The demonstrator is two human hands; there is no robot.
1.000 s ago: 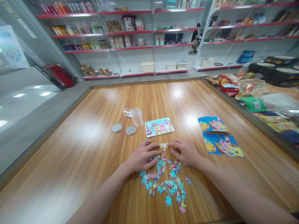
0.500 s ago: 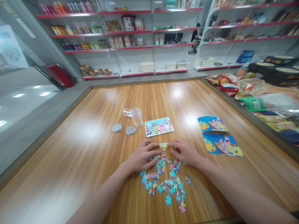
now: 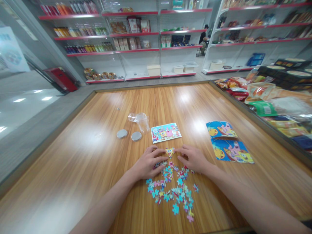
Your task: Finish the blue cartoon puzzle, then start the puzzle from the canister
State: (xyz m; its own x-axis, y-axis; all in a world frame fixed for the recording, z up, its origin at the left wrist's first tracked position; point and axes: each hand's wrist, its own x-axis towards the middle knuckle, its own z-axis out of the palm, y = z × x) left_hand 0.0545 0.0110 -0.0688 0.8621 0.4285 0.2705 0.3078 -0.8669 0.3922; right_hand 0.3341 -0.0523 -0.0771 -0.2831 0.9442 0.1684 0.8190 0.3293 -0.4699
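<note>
A small cluster of joined yellow jigsaw pieces (image 3: 170,152) lies flat on the table between my hands. My left hand (image 3: 151,161) rests at its left side, fingers spread, with the forefinger touching or very near the edge. On the other side, my right hand (image 3: 192,158) has its forefinger at the cluster's right edge, the other fingers bent and apart. Loose jigsaw pieces (image 3: 180,193), mostly light blue with some pink and yellow, are scattered below, some partly under my left fingers. Just beyond the cluster lies a cartoon picture card (image 3: 166,132).
Left of the card are two silver lids (image 3: 122,133) and clear plastic containers (image 3: 142,122). Two blue cartoon sheets (image 3: 232,150) lie to the right. Packaged goods (image 3: 263,109) fill the adjoining surface, and stocked shelves (image 3: 136,50) stand behind the table.
Both hands hold almost the same position around the yellow cluster. The view has shifted very slightly; nothing else has visibly moved.
</note>
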